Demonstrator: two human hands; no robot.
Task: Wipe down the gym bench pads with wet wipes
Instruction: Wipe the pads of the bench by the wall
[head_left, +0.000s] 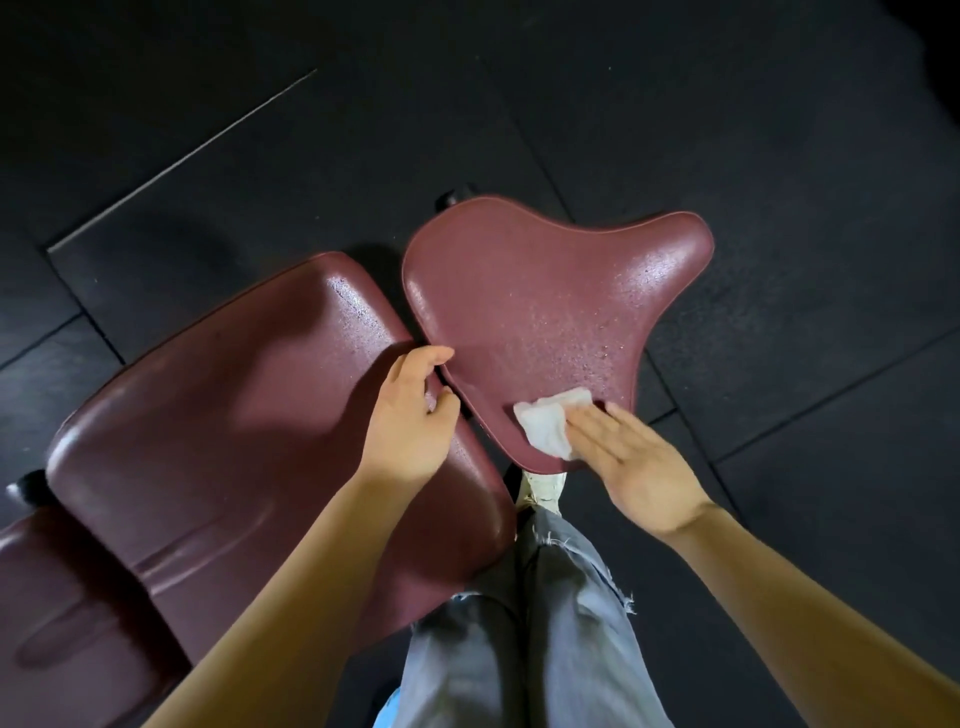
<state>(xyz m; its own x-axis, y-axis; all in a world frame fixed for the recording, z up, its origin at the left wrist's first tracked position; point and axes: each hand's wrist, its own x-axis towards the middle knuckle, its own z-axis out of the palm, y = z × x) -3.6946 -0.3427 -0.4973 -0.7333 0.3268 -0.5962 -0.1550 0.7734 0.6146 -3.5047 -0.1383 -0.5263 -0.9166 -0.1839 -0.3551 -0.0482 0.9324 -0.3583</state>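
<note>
Two dark red bench pads fill the middle of the view. The seat pad (540, 291) is saddle-shaped, and its surface glistens with small wet droplets. The larger back pad (223, 431) lies to its left. My left hand (415, 415) grips the near left edge of the seat pad, by the gap between the pads. My right hand (628, 462) lies flat with fingers extended, pressing a crumpled white wet wipe (550, 426) onto the seat pad's near corner. Part of the wipe is hidden under my fingers.
Black rubber floor tiles (779, 156) surround the bench on all sides. My legs in grey jeans (550, 623) and a light shoe (543, 488) stand right against the bench's near side. A third dark red pad (57, 613) shows at lower left.
</note>
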